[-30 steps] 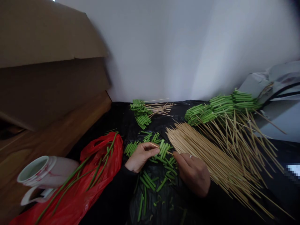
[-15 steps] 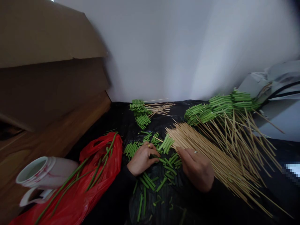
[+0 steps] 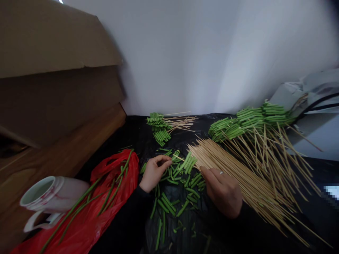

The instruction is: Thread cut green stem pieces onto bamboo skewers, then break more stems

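My right hand (image 3: 224,190) pinches the thick end of a bamboo skewer. Short cut green stalks (image 3: 189,163), which look like garlic scapes or long beans, sit side by side on that skewer, its bare tip pointing left. My left hand (image 3: 155,172) is by the tip, thumb and forefinger pressed together; whatever they hold is too small to make out. Below and between the hands, loose green pieces (image 3: 167,205) lie scattered on black plastic sheeting (image 3: 172,229). A thick bundle of bare skewers (image 3: 238,173) spreads out beside and beyond my right hand.
Filled skewers (image 3: 160,128) lie in a small stack near the wall, with a larger stack (image 3: 249,120) at the back right. On the left are a red plastic bag (image 3: 113,208) with long stalks, a tipped white mug (image 3: 63,194) and a cardboard box (image 3: 58,38).
My left hand has risen from the loose green pieces to the skewer's tip, its fingers now pinched together. My right hand and the skewer have hardly moved.
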`<action>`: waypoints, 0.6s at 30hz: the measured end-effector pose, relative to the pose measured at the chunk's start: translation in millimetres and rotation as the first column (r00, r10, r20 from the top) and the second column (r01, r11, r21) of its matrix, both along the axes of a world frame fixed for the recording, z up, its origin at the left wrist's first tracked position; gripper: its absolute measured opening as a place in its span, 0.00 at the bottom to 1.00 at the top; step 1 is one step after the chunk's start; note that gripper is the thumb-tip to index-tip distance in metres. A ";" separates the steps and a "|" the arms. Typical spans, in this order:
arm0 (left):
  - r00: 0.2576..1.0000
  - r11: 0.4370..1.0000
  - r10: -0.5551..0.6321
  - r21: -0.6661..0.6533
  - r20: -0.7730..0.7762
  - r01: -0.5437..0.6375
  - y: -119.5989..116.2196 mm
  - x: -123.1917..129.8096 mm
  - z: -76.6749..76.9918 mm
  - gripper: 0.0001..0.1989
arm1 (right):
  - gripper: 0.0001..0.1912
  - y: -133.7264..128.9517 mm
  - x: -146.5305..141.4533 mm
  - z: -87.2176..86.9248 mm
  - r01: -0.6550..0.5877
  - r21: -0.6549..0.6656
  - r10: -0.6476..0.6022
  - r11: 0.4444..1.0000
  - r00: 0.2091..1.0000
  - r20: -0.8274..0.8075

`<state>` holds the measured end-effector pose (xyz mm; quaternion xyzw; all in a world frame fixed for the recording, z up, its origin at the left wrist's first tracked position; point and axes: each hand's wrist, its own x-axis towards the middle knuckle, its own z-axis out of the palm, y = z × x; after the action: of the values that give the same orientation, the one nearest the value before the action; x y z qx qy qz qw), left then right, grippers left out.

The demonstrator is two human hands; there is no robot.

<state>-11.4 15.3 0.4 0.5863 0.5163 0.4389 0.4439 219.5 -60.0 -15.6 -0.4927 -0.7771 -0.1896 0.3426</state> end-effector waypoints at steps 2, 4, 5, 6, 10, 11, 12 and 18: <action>0.964 0.982 0.023 -0.187 0.264 0.028 0.2 0.3 -0.1 0.11 | 0.13 -0.6 -1.3 -0.4 0.001 -0.004 -0.001 1.000 1.000 0.003; 0.881 0.935 0.061 -0.336 0.470 0.114 -0.1 0.2 0.1 0.13 | 0.14 -1.2 -2.6 -1.0 -0.006 -0.014 0.006 1.000 1.000 0.002; 0.845 0.912 0.078 -0.381 0.530 0.155 -0.4 0.0 0.2 0.14 | 0.14 -1.5 -3.2 -1.2 -0.012 -0.015 0.012 1.000 1.000 0.001; 0.820 0.894 0.085 -0.407 0.565 0.187 -0.7 -0.3 0.4 0.14 | 0.14 -1.7 -3.7 -1.5 -0.018 -0.014 0.018 1.000 1.000 0.000; 0.779 0.865 0.083 -0.433 0.621 0.253 -1.4 -0.5 1.4 0.13 | 0.13 -2.0 -4.8 -1.7 -0.029 -0.012 0.029 1.000 1.000 0.003; 0.774 0.863 0.084 -0.434 0.628 0.259 -1.4 -0.4 1.6 0.12 | 0.13 -2.0 -4.9 -1.5 -0.032 -0.016 0.032 0.999 1.000 0.001; 0.770 0.862 0.087 -0.435 0.632 0.260 -1.4 -0.2 1.9 0.12 | 0.13 -1.9 -5.0 -1.2 -0.035 -0.023 0.035 0.999 0.999 -0.002; 0.762 0.861 0.099 -0.438 0.640 0.257 -1.1 -0.3 1.9 0.14 | 0.13 -1.8 -5.1 -0.1 -0.033 -0.019 0.032 0.999 0.999 -0.008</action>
<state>-11.8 14.1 2.4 0.2858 0.4020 0.4431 0.7486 214.4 -61.7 -15.7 -0.4841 -0.7854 -0.1745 0.3440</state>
